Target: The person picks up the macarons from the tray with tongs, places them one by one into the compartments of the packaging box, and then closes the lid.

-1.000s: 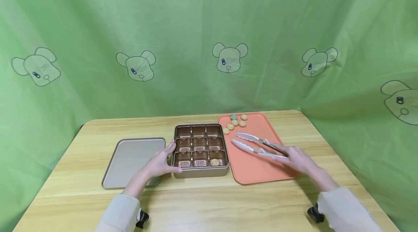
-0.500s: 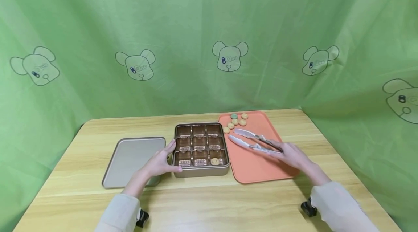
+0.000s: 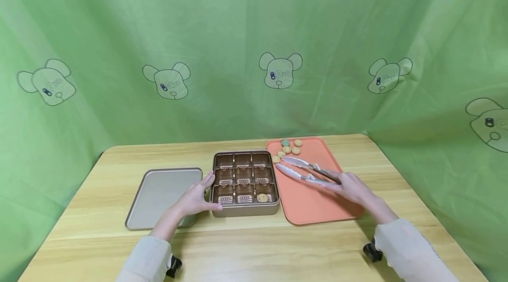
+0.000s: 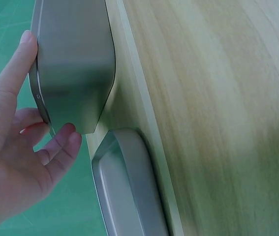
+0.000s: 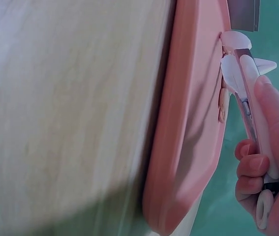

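Pale sleeves point(image 3: 146, 257) nearest; wood-grain surface point(image 3: 258, 255) beneath. Left hand point(image 3: 194, 200) spread at a metal tin point(image 3: 246, 211), thumb on its near edge, fingers along its left side. Lid point(image 3: 164, 193), grey, flat on the surface left of the tin, partly hidden by the arm. Right hand point(image 3: 351, 188) curled round tongs point(image 3: 291, 171) above an orange tray point(image 3: 313, 204), just right of the tin; tong arms apart. In the tin, a brown insert point(image 3: 244, 191), nine cells; one tan cookie point(image 3: 262, 198) in the near right cell. Tong tips beside the nearest of five tan cookies point(image 3: 287, 150) at the tray's far left; contact cannot be told. One green cookie point(image 3: 285, 143) with them. Beyond, a green curtain point(image 3: 222, 114) printed with bear heads point(image 3: 279, 74); lettering resembles "Quo", too soft to confirm.
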Demonstrator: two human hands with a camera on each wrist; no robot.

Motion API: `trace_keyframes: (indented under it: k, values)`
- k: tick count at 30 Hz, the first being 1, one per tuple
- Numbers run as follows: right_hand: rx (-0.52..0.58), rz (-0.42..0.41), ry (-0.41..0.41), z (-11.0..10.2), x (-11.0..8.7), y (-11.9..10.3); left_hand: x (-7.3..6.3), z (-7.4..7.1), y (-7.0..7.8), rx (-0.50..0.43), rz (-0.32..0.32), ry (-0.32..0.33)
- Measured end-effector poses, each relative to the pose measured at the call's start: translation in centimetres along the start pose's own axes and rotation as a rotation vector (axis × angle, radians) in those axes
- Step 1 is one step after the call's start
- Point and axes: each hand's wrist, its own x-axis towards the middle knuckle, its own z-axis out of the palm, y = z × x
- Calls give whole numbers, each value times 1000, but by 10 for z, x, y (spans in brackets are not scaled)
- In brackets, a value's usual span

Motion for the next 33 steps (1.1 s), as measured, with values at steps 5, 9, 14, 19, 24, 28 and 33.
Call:
trace_keyframes:
  k: [5, 9, 14, 19, 24, 28, 33]
  values:
    - [6, 2, -4, 0, 1, -2, 0, 2, 0, 3, -3, -1]
    - [-3, 3, 3, 0, 2, -2, 1, 2, 1, -1, 1, -1]
    - [-14, 5, 9, -1, 2, -3, 2, 3, 2, 0, 2, 3]
    - [-15, 9, 13, -1, 2, -2, 2, 5, 2, -9, 1, 3]
    - [-17, 4, 13, -1, 1, -2, 2, 4, 1, -13, 4, 3]
    - [-9, -13, 18, 0, 0, -3, 0, 2, -1, -7, 5, 13]
    - [-7, -4, 18, -1, -3, -1, 0, 1, 0, -6, 12, 10]
